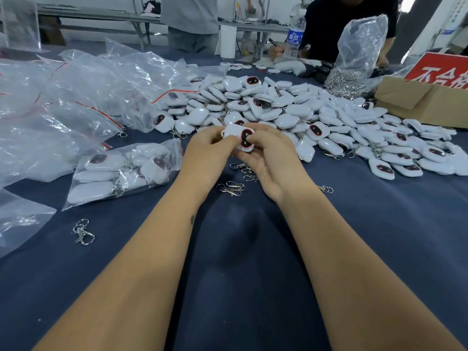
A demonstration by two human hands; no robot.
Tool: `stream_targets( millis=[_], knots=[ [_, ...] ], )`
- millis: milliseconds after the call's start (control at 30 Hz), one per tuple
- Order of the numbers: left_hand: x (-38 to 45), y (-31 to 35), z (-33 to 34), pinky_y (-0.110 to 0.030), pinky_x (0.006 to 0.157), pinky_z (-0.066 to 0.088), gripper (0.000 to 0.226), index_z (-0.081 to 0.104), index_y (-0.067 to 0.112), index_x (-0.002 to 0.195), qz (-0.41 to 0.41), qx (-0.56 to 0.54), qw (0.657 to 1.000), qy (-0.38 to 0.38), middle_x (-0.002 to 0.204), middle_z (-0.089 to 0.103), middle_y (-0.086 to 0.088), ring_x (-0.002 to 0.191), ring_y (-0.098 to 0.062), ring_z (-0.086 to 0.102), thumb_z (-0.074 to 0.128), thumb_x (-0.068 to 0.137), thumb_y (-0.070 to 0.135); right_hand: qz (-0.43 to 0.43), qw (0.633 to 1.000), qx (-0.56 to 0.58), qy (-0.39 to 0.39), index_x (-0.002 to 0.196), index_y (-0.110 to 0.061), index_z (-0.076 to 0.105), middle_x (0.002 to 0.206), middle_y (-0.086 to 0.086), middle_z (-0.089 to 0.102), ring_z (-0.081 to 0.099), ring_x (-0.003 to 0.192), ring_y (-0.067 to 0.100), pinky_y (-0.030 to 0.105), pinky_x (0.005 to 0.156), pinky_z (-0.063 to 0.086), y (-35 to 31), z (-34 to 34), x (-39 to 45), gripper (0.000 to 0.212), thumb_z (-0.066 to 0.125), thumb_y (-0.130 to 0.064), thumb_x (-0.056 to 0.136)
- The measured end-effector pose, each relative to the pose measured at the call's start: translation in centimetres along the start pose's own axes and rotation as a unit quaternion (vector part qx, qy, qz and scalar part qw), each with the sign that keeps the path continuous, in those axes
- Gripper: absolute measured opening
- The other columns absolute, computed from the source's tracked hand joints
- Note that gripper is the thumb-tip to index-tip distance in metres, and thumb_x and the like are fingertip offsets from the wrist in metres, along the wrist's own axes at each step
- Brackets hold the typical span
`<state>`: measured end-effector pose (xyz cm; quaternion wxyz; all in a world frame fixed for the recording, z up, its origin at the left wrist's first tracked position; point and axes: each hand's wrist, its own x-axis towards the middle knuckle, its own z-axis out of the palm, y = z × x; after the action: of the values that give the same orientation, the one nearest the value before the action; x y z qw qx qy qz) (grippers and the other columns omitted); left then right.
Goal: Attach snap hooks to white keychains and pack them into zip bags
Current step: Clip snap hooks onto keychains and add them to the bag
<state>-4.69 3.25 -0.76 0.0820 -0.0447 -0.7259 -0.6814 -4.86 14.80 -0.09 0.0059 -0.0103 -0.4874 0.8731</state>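
Observation:
Both my hands meet over the dark blue table and hold white keychains with a dark oval face ringed in red. My left hand grips them from the left, fingers curled over the top. My right hand pinches them from the right, thumb on the dark face. A big heap of white keychains lies just beyond. Loose metal snap hooks lie under my hands, and one snap hook lies to the near left. A filled zip bag lies left of my left hand.
Empty zip bags are piled at the far left. A cardboard box with a red sign stands at the far right, beside a clear bag of metal hooks. A water bottle and other people are at the far edge.

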Motion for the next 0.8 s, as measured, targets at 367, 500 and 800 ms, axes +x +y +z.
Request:
stream_targets(
  millis=[367,500,800],
  knots=[
    [0.23,-0.04,-0.04,-0.022,0.071,0.054,0.009,0.069,0.018,0.092,-0.009,-0.045,0.999,0.026,0.082,0.068,0.002,0.077,-0.01,0.064,0.067,0.089,0.009,-0.057,0.994,-0.082,0.036,0.102,-0.007,0.058,0.085,0.006,0.068,0.065,0.073,0.017,0.026,0.073,0.057,-0.14,0.04,-0.26,0.021,0.059,0.009,0.089],
    [0.35,-0.11,-0.07,-0.009,0.062,0.045,0.021,0.069,0.018,0.101,0.006,-0.043,0.999,0.022,0.081,0.068,0.006,0.068,0.003,0.062,0.068,0.086,0.003,-0.067,0.988,-0.136,0.033,0.111,0.002,0.065,0.098,0.018,0.072,0.065,0.088,0.03,0.037,0.086,0.05,-0.12,-0.1,-0.29,0.023,0.067,0.0,0.088],
    [0.48,-0.33,-0.41,-0.01,0.063,0.047,0.015,0.071,0.024,0.093,-0.006,-0.048,0.999,0.011,0.081,0.07,0.007,0.071,0.003,0.063,0.066,0.088,0.011,-0.07,0.984,-0.164,-0.001,0.088,-0.015,0.073,0.089,0.006,0.071,0.062,0.082,0.016,0.028,0.076,0.046,-0.11,-0.12,-0.41,0.022,0.059,0.002,0.089]
  ],
)
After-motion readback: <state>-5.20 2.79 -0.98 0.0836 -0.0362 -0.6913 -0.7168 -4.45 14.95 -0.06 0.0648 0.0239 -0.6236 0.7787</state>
